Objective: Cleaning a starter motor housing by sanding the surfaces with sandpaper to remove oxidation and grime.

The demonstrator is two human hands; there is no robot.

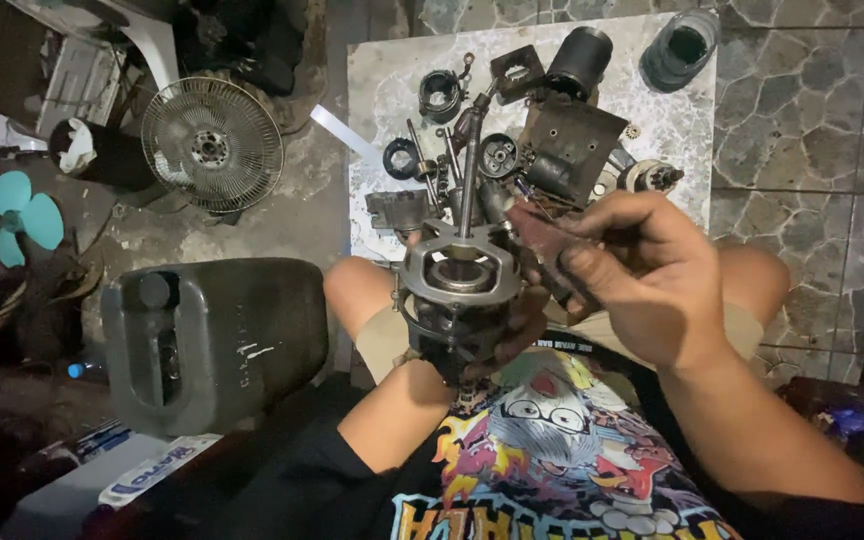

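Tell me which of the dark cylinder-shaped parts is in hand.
The motor with the long shaft, held over the lap by both hands; the others lie on the marble slab.

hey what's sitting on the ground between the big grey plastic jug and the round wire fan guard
In the head view, nothing stands between the grey plastic jug and the wire fan guard: only bare, dirty concrete floor shows there.
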